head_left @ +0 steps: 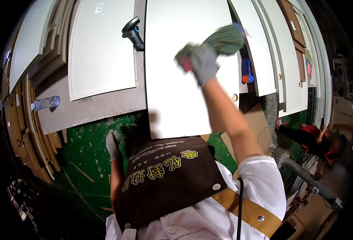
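Observation:
My right hand (205, 64), in a grey glove, is closed around the middle of a green striped cloth rag (225, 40). The rag is bunched and blurred, held over the upper right part of a long white panel (180, 92). A red patch shows at its near end, beside my fingers. Down at my left side hangs my left hand (113, 145), also gloved in grey, with its fingers loosely extended and nothing visible in them. It is apart from the panel, above the green floor.
Left of the panel, a black handheld scanner (133, 35) and a second white panel (104, 52) lie on a grey board, with a plastic bottle (45, 103). A blue and orange object (246, 71) sits to the right. Stacked panels (260, 44) flank both sides. Another person (318, 140) is at far right.

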Motion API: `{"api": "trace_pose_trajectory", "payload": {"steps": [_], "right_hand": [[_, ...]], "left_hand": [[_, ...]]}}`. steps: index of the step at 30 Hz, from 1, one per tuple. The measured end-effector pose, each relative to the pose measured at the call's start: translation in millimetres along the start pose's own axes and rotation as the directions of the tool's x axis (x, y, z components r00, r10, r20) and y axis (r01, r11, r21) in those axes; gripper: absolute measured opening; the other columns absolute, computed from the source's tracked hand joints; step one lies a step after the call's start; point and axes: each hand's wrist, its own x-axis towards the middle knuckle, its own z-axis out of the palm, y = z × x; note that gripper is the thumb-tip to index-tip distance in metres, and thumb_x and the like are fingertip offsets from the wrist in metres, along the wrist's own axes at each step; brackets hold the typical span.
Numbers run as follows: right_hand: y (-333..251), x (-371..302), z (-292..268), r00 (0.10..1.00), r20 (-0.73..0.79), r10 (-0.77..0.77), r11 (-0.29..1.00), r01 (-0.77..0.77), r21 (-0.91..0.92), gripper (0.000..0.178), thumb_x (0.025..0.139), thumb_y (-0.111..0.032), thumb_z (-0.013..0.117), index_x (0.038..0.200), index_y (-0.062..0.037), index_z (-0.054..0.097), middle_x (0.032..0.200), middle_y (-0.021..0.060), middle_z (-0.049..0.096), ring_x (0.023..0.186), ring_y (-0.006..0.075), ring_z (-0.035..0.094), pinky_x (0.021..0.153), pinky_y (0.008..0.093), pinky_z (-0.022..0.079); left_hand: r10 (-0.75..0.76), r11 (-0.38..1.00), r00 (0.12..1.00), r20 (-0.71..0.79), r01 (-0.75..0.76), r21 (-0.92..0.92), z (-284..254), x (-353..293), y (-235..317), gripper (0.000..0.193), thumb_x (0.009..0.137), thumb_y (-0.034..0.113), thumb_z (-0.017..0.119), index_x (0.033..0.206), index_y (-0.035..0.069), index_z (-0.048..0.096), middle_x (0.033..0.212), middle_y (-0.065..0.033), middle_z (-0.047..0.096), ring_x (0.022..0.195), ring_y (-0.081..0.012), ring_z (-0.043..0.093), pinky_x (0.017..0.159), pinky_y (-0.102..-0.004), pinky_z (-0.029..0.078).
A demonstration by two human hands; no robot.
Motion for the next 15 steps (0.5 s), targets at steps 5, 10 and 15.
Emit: {"api": "trace_pose_trajectory", "payload": {"steps": [5, 10, 15], "right_hand": [[-176, -111, -56, 0.792, 0.37, -0.486, 0.837, 0.299, 0.459, 0.024, 0.078, -0.027, 0.057, 0.095, -0.012, 0.066, 0.093, 0.0073, 0.06, 0.094, 0.0232, 0.057, 0.078, 0.0385, 0.048], [-237, -109, 11, 0.774, 0.022, -0.632, 0.376, 0.281, 0.883, 0.028, 0.08, -0.015, 0.058, 0.106, -0.0021, 0.063, 0.104, 0.0176, 0.061, 0.095, 0.0347, 0.061, 0.086, 0.0405, 0.05], [-303, 1, -13, 0.587, 0.616, -0.525, -0.549, -0.787, 0.282, 0.029, 0.092, -0.017, 0.053, 0.116, -0.0002, 0.057, 0.112, 0.0099, 0.061, 0.101, 0.0166, 0.06, 0.086, 0.0327, 0.05]], "left_hand": [[0.289, 0.811, 0.956, 0.048, -0.271, 0.519, -38, 52, -38, 0.036, 0.092, 0.029, 0.054, 0.116, 0.003, 0.058, 0.112, -0.0133, 0.064, 0.096, -0.0252, 0.062, 0.08, -0.0358, 0.05], [0.397, 0.471, 0.854, 0.337, -0.505, 0.724, -60, 93, -36, 0.03, 0.09, 0.021, 0.055, 0.109, -0.002, 0.057, 0.101, -0.0186, 0.063, 0.09, -0.0325, 0.061, 0.081, -0.0407, 0.049], [0.375, 0.638, 0.832, 0.41, -0.552, 0.537, -18, 52, 55, 0.028, 0.092, 0.021, 0.049, 0.11, 0.0, 0.056, 0.104, -0.0166, 0.062, 0.088, -0.032, 0.061, 0.082, -0.0437, 0.049]]}}
